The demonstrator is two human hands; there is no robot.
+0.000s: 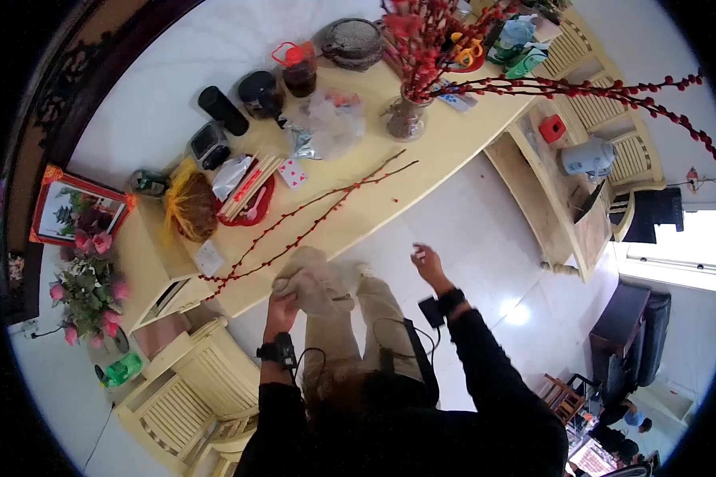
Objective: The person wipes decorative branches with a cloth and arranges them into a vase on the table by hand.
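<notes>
Fingers of my left hand [282, 312] grip a beige cloth [306, 278]; my right hand [428, 264], centre, curls loosely half-open. Upper middle, budded twigs [356, 187] cross the table [445, 151] beside a red plate [271, 199].

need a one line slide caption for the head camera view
Left hand holds a cloth beside a table bearing red branches; right hand empty.

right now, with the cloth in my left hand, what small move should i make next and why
I'd probably move the right hand to the loose branches and lift them aside: it looks empty, while the left hand grips the cloth, and the branches lie across the table where a cloth could snag.
</notes>
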